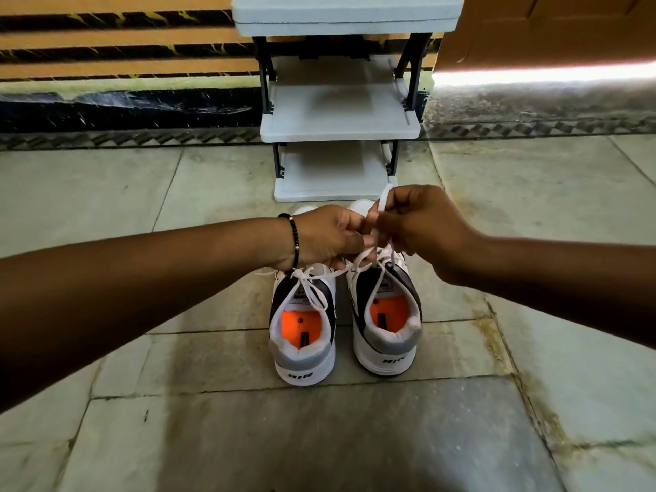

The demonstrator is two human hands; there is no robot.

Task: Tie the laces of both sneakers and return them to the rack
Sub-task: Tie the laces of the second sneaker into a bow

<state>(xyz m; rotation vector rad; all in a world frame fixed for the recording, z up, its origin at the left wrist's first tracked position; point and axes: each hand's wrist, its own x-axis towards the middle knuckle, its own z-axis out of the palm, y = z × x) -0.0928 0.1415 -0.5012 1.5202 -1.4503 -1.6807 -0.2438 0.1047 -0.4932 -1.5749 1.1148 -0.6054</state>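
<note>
Two white, grey and black sneakers with orange insoles stand side by side on the floor, heels toward me: the left sneaker (303, 335) and the right sneaker (387, 324). Above the right sneaker, my left hand (326, 237) and my right hand (422, 223) meet, each pinching part of its white lace (382, 202). One lace loop sticks up between my fingers. The left sneaker's lace (314, 287) lies in a loose bow over its tongue. The toes of both sneakers are hidden behind my hands.
A grey plastic shoe rack (339, 115) with three shelves stands just beyond the sneakers against a striped wall. Stone floor tiles (319, 438) surround the shoes. A bright strip of light lies along the floor at the right.
</note>
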